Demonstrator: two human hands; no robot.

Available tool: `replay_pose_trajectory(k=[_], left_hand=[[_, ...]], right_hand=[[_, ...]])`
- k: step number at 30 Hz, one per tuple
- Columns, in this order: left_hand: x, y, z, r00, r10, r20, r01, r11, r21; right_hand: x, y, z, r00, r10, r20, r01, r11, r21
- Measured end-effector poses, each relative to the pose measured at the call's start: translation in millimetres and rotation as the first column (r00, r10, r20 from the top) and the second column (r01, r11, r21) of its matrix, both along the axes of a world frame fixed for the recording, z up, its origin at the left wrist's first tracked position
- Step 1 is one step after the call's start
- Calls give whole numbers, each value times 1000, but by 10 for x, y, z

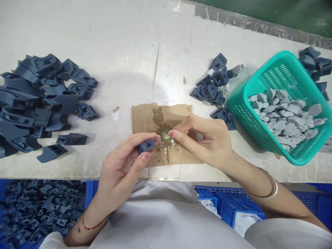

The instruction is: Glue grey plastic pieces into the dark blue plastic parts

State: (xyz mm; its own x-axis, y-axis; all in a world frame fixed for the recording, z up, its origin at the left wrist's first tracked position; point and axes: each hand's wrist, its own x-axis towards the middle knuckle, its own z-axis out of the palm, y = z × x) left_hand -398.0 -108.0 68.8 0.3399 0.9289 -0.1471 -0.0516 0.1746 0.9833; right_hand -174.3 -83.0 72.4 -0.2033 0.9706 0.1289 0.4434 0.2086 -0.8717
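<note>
My left hand [115, 173] grips a small dark blue-grey plastic block [145, 146] between thumb and fingers, above the near left part of a piece of brown cardboard [141, 119]. In the middle of the cardboard sits a small round crimped cap [165, 135] with shiny liquid in it, and wet stains spread around it. My right hand [211, 140] is closed in a pinch, its thumb tip at the right edge of the cap. Whatever lies between those fingertips is hidden or too small to name.
A heap of similar dark parts [36, 103] covers the table's left side. Smaller groups [212, 84] lie by a green basket [238, 98] of light grey pieces [287, 117]. Below the table edge are a bin of dark parts [38, 211] and blue crates [230, 204].
</note>
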Motion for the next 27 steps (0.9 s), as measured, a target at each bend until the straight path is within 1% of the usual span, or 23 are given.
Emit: replay_pose_trajectory(k=[2,4,8,13,16,18,21,24,25,27], left_hand=[[-11,5,-14,1000,-23,-1,23,1000,1],[-20,11,-32,1000,-25,6,25,1000,1],[-16,5,-45,998,-28,58,29,1000,-12],[9,-26,-10,997,-9,73,16,996,-93],[20,-26,5,998,0,71,7,994,-106],[23,-17,8,1000,-8,26,10,995,-101],[17,-2,-4,996,-43,-80,38,998,-59],[-1,6,-29,990,-78,-117,75,997,-29],[-8,7,-37,989,-87,-119,84,996,-27],[-17,7,-48,987,-94,-127,93,996,-15]], right_hand=[[-6,0,-33,994,31,103,-42,993,111],[-12,5,-55,983,34,178,-68,980,186],[-31,14,-79,964,51,261,-121,958,260],[-40,14,-117,945,112,306,-197,945,262],[-39,12,-130,929,131,345,-229,938,262],[-42,10,-128,921,130,367,-236,936,261],[-49,7,-117,920,122,373,-226,941,250],[-49,1,-96,929,119,351,-209,950,232],[-48,-3,-85,938,108,329,-189,956,223],[-44,-11,-58,965,55,257,-107,975,192]])
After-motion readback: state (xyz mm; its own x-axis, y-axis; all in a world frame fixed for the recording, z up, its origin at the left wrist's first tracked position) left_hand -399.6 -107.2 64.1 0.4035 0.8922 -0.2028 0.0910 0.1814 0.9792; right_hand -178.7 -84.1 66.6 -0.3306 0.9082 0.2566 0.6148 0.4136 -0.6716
